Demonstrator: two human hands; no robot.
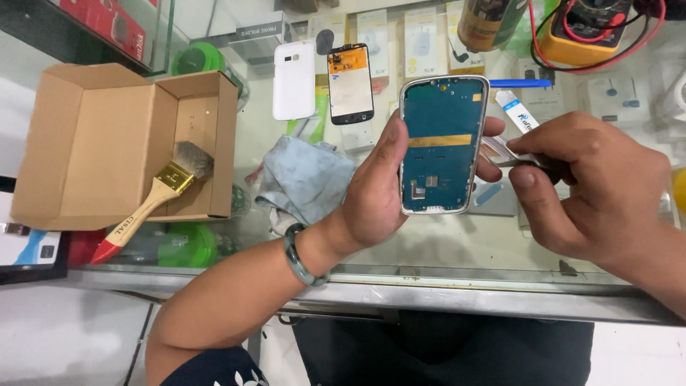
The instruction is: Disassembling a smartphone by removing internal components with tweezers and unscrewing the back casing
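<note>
The left hand [375, 189] wraps its fingers around the phone frame [443, 143]. The right hand [589, 182] pinches tweezers [511, 159] against the frame's right edge.

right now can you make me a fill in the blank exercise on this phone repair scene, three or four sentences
1. The left hand holds up an opened phone frame whose inner face is ____ in colour.
2. The paintbrush lies with its bristles inside the open ____ box.
3. On the left wrist sits a green ____.
4. The white phone back cover lies to the ____ of the detached screen panel.

Missing words: blue; cardboard; bangle; left
</note>
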